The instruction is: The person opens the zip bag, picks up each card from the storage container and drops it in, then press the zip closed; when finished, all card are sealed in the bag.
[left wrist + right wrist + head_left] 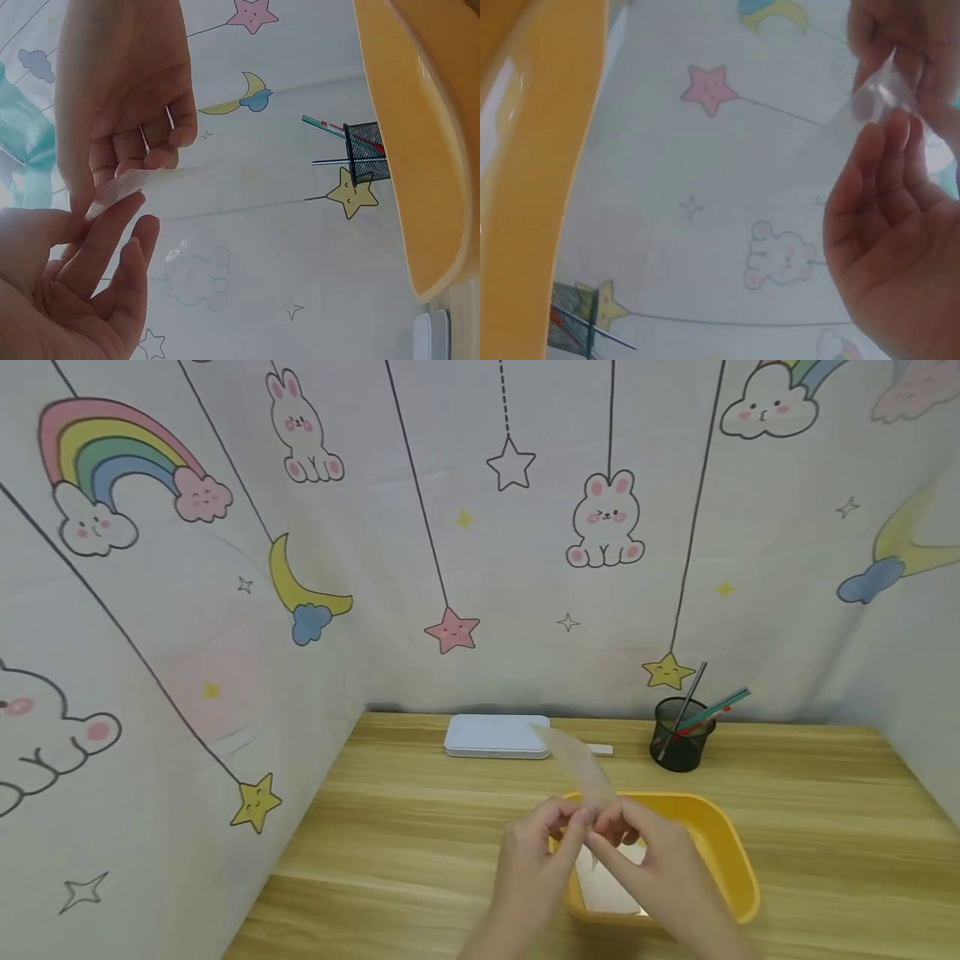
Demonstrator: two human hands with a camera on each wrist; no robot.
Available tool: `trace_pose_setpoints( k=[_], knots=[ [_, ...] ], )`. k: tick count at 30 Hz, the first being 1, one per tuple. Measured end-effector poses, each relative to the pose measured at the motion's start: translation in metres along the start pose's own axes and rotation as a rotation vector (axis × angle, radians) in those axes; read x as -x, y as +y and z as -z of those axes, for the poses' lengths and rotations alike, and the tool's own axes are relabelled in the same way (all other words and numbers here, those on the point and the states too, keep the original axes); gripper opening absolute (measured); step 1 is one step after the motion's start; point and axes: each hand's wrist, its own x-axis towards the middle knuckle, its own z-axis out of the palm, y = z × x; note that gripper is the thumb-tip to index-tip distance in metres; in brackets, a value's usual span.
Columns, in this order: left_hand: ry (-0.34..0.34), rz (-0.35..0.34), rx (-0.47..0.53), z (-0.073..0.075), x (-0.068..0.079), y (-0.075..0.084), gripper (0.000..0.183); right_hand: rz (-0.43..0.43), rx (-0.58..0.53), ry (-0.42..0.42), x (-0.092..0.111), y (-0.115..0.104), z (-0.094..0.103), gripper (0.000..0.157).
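A thin, whitish see-through sheet (576, 760) stands up between my hands, its upper end tilting left. My left hand (534, 860) pinches its lower end between thumb and fingers, and my right hand (660, 860) pinches it right beside. In the left wrist view, the sheet (131, 186) looks pale and wrinkled where the fingertips of both hands meet. From the right wrist, the sheet (877, 101) shows a pointed corner and a clear, film-like surface. Below the hands is a yellow tray (738, 868) with a white flat piece (606, 885) in it, partly hidden by the hands.
A white flat case (495, 737) lies at the back of the wooden table (390, 827), with a small white strip (602, 749) to its right. Farther right stands a black mesh pen cup (678, 743) with several pens. A cartoon-printed cloth (525, 568) hangs behind.
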Motion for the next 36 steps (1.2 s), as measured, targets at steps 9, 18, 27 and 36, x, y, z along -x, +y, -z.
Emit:
trace_pose_setpoints(
  k=[9, 18, 27, 36],
  knots=[
    [-0.004, -0.078, -0.100, 0.0001, -0.0020, -0.0044, 0.016, 0.294, 0.194, 0.039, -0.0067, 0.0043, 0.0048, 0.012],
    [-0.280, 0.187, 0.104, 0.0046, -0.0025, -0.0006, 0.020, 0.310, 0.186, 0.025, -0.0097, 0.0035, 0.0040, 0.026],
    [-0.265, 0.168, 0.083, -0.0001, -0.0005, -0.0055, 0.018, 0.284, 0.399, -0.061, -0.0087, -0.0017, 0.0017, 0.027],
    [-0.308, 0.244, 0.107, 0.0012, -0.0001, -0.0012, 0.027, 0.302, 0.374, -0.025, -0.0065, 0.0012, 0.0008, 0.029]
  ],
)
